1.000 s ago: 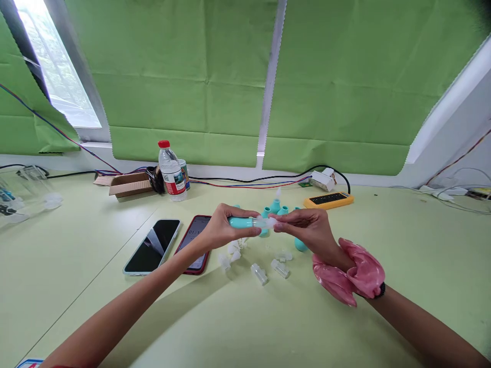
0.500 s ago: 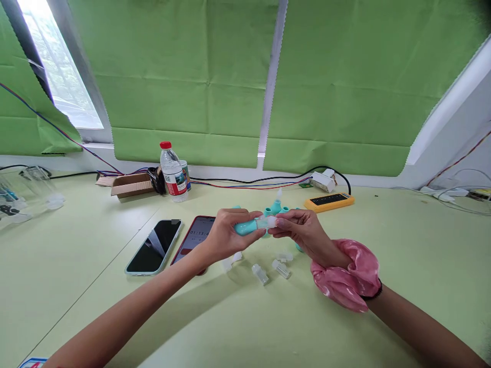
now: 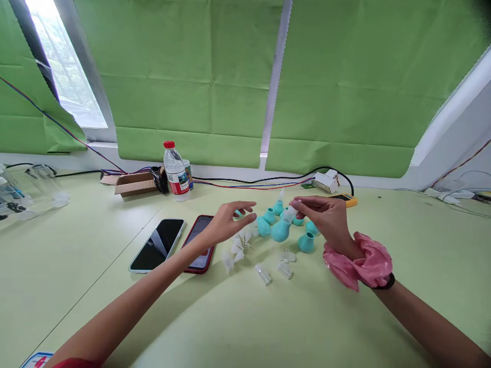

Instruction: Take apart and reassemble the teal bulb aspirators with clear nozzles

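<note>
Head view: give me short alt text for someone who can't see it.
The right hand pinches the clear tip of a teal bulb above a pale green table. The open left hand hovers over small clear caps, with more teal bulbs and two phones nearby.

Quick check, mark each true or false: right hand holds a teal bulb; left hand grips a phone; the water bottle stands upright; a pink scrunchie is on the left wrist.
1. The right hand holds a teal bulb by its clear tip: true.
2. The left hand grips a phone: false, it is open and holds nothing.
3. The water bottle stands upright: true.
4. The pink scrunchie is on the left wrist: false, it is on the right.
</note>
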`<state>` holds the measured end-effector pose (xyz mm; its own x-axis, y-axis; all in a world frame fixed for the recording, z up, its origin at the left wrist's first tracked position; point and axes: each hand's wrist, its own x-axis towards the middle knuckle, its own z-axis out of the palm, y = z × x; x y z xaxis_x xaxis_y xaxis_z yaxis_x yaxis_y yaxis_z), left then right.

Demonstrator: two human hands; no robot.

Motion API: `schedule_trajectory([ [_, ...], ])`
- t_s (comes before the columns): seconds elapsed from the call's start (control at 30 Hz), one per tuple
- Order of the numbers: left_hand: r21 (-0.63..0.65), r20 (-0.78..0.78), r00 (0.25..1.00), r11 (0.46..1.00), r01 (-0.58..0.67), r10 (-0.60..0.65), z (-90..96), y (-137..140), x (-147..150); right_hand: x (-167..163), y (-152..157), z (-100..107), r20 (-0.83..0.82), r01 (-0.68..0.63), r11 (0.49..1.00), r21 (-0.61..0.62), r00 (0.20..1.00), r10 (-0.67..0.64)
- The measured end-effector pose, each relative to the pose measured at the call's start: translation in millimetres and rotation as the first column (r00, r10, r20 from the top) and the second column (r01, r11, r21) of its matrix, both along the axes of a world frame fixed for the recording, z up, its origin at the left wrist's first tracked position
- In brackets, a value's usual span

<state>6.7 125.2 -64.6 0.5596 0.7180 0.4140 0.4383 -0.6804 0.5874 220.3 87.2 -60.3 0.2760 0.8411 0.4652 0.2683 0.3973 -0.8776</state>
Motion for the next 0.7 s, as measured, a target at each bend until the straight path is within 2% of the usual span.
schedule_trajectory([
  [0.07,0.077,-0.196,0.98,0.997,-0.011,0.026,-6.9,8.6,-4.6,12.4,9.6,-3.7,0.187,0.091,0.995,0.045,0.978,-0.098],
  [0.13,0.17,-0.397,0.916,0.985,0.015,0.054,-17.3,14.7,-6.9,23.7,21.5,-12.6,0.305,0.116,0.991,0.06,0.943,-0.129],
  [0.2,0.234,-0.55,0.83,0.971,0.049,0.091,-28.4,18.2,-7.5,33.0,33.2,-23.6,0.374,0.094,0.995,0.024,0.922,-0.097],
  [0.27,0.247,-0.638,0.765,0.965,0.091,0.091,-37.4,20.5,-7.5,39.5,42.2,-32.6,0.415,0.072,0.997,-0.021,0.908,-0.056],
  [0.33,0.232,-0.671,0.739,0.964,0.13,0.062,-43.3,22.5,-7.2,43.3,46.8,-36.9,0.454,0.06,0.998,-0.036,0.89,-0.037],
  [0.4,0.226,-0.673,0.739,0.963,0.149,0.044,-46.2,24.2,-6.8,43.8,46.8,-36.3,0.523,0.088,0.996,0.02,0.848,-0.085],
  [0.47,0.234,-0.668,0.743,0.961,0.149,0.047,-46.7,24.7,-6.2,40.8,42.8,-32.7,0.6,0.147,0.973,0.176,0.768,-0.225],
  [0.5,0.243,-0.667,0.743,0.959,0.145,0.057,-46.2,24.2,-5.7,37.8,39.8,-30.6,0.62,0.16,0.946,0.283,0.722,-0.308],
  [0.57,0.267,-0.671,0.737,0.954,0.139,0.08,-45.0,22.3,-4.3,28.4,32.2,-28.2,0.628,0.102,0.881,0.461,0.664,-0.406],
  [0.63,0.282,-0.68,0.727,0.948,0.144,0.092,-44.8,20.0,-2.2,14.8,23.6,-30.0,0.671,-0.049,0.862,0.504,0.65,-0.355],
  [0.7,0.289,-0.683,0.724,0.945,0.15,0.094,-46.7,18.7,0.2,-1.5,15.1,-37.1,0.772,-0.218,0.894,0.392,0.606,-0.19],
])
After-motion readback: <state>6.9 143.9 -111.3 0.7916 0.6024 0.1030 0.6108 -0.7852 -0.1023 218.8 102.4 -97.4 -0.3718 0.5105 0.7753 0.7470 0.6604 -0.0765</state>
